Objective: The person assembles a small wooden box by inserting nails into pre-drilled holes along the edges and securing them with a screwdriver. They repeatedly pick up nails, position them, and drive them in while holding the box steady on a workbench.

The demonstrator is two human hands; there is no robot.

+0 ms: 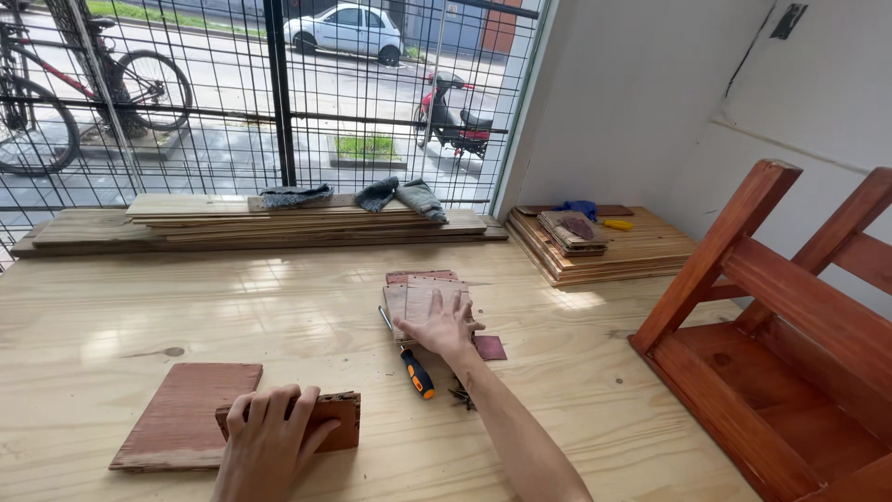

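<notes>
A wide pale wooden table (232,316) filled most of the view, with a wire-mesh window (260,93) behind it. An upturned red-brown stool (780,316) lay on the table's right end, legs pointing up and toward the wall. Along the far edge sat a long stack of planks (279,223) with grey rags (400,195) on top, and to its right a shorter stack of boards (613,246) carrying a sanding pad, a blue cloth and a small yellow thing.

Near the front left lay a flat reddish board (181,418). Its right edge was overlapped by a smaller wooden block (330,423) with a row of holes along one side — the left hand (265,442) rested over that block, fingers curled down across its top edge and gripping it lightly, palm toward the table.

At mid-table lay a small stack of thin wooden pieces (418,293). The right hand (446,325) was pressed flat on that stack's near end, fingers spread wide and open, closed round nothing. Just beside the hand, touching the stack's left edge, lay a screwdriver (409,358) with an orange-and-black handle, its shaft pointing away. A little reddish square (489,348) lay just right of the wrist — and a few dark screws (460,398) sat beside the forearm.
</notes>
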